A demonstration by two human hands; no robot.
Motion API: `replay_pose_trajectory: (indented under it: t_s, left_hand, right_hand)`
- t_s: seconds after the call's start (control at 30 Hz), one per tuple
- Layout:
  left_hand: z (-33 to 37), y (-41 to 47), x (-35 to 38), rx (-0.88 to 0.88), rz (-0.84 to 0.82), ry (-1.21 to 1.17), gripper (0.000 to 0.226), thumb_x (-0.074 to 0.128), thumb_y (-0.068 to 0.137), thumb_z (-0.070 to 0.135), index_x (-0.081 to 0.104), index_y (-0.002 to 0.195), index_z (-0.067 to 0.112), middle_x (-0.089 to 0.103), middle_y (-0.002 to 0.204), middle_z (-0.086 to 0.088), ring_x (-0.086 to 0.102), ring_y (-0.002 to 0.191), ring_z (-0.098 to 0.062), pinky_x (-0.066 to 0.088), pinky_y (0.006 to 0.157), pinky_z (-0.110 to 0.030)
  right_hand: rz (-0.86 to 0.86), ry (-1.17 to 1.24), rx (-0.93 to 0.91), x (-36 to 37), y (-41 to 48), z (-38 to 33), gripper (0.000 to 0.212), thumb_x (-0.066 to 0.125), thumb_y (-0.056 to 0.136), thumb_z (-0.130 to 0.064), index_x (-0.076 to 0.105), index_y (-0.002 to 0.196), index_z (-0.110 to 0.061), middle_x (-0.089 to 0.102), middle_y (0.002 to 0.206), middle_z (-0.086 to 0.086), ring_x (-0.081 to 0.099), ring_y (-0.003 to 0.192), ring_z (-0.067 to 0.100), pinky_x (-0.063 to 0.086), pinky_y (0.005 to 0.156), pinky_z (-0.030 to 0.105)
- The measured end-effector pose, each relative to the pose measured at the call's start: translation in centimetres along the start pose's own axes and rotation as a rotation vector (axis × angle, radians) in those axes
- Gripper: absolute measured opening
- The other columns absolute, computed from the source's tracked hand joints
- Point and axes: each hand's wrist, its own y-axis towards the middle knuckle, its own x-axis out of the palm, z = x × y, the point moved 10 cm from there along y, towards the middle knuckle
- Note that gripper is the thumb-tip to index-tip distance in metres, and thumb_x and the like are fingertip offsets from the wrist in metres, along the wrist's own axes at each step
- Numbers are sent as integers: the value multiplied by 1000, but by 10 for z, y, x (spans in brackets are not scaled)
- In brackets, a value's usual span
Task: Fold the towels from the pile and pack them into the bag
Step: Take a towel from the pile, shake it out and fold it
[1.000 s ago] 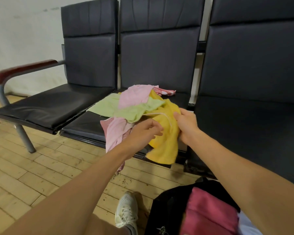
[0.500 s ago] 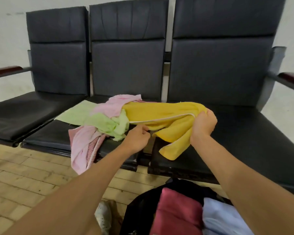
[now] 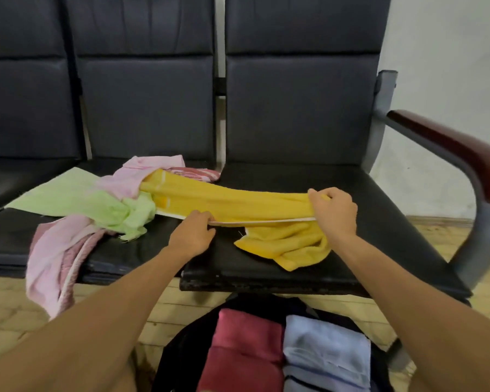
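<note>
Left hand (image 3: 191,236) pinches the yellow towel (image 3: 238,199) by its white hem (image 3: 266,222). Right hand (image 3: 333,212) grips the same hem further along, so that edge is taut between them. The towel bridges two black seats (image 3: 379,222), with its far end tucked into the pile (image 3: 111,205) under a pink towel (image 3: 130,176). Looks light, floppy terry, not slippery. I'd grab the hem corners, otherwise it just sags.

The left forearm (image 3: 130,301) and the right forearm (image 3: 393,278) are bare along all of their visible length, slim and smooth. The left hand (image 3: 191,239) and the right hand (image 3: 334,212) are likewise bare.
</note>
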Motion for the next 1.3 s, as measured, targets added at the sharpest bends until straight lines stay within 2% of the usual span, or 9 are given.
replay_pose_trajectory:
  t_s: [0.13, 0.27, 0.43, 0.53, 0.63, 0.83, 1.07, 1.17, 1.3]
  left_hand:
    - [13, 7, -10, 59, 147, -70, 10, 49, 98, 17, 56, 92, 18, 59, 102, -7, 56, 95, -29, 47, 78, -42]
    - [55, -1, -21, 214, 199, -316, 11, 51, 97, 8, 58, 96, 16, 60, 96, 2, 56, 88, -14, 43, 74, -24]
    - [98, -21, -13, 377, -7, -497, 12, 56, 96, 13, 59, 93, 24, 62, 91, 8, 60, 87, -9, 48, 74, -19]
    - [97, -31, 3, 400, -167, -460, 7, 57, 96, 13, 62, 98, 18, 65, 97, 3, 62, 88, -16, 50, 80, -27]
    - [84, -40, 10, 392, -240, -425, 8, 57, 96, 13, 61, 97, 20, 65, 98, 5, 58, 78, -13, 48, 75, -26]
    - [72, -50, 0, 350, -262, -446, 10, 60, 94, 18, 62, 86, 24, 60, 72, 12, 51, 66, -4, 42, 66, -20]
    - [71, -57, 8, 228, -397, -557, 14, 59, 94, 25, 70, 91, 15, 71, 99, 0, 65, 98, -16, 50, 92, -29]
    - [68, -53, 0, 129, -263, -567, 21, 60, 94, 28, 73, 92, 11, 71, 93, 1, 67, 88, -12, 55, 80, -22]
    - [66, -55, -7, 125, -164, -498, 15, 73, 81, 5, 70, 93, 14, 67, 86, 3, 57, 68, 3, 44, 63, -12]
  right_hand:
    - [-106, -261, -131, 5, 1, -8, 21, 56, 92, -40, 67, 93, -22, 63, 89, 0, 55, 85, 21, 43, 71, 33]
    - [-92, -521, -226, -5, 3, -13, 17, 54, 91, -24, 68, 97, -18, 62, 86, 4, 57, 78, 26, 43, 65, 32]
    - [-63, -809, -639, 13, -20, -38, 24, 50, 94, -24, 68, 110, -17, 60, 110, 5, 56, 99, 25, 37, 83, 39]
    - [-359, -733, -740, 47, -42, -38, 34, 43, 101, -30, 57, 130, -19, 54, 133, 0, 53, 118, 22, 34, 96, 39]
    - [-595, -901, -678, 71, -51, -15, 35, 33, 104, -35, 56, 125, -20, 60, 123, 2, 56, 115, 26, 36, 93, 41]
    - [-590, -1021, -451, 51, -33, 0, 43, 35, 102, -48, 62, 114, -16, 63, 101, 3, 62, 93, 24, 52, 84, 39]
    - [-509, -707, -291, 48, -26, 7, 42, 63, 92, -41, 52, 122, -14, 52, 118, 4, 54, 99, 19, 50, 88, 35]
    - [-598, -567, -181, 61, -32, 11, 51, 69, 88, -40, 47, 127, -16, 56, 118, 5, 56, 106, 22, 50, 95, 40]
    - [-735, -561, -84, 81, -46, 15, 28, 71, 84, -30, 64, 103, -11, 65, 104, 6, 63, 94, 20, 55, 85, 36]
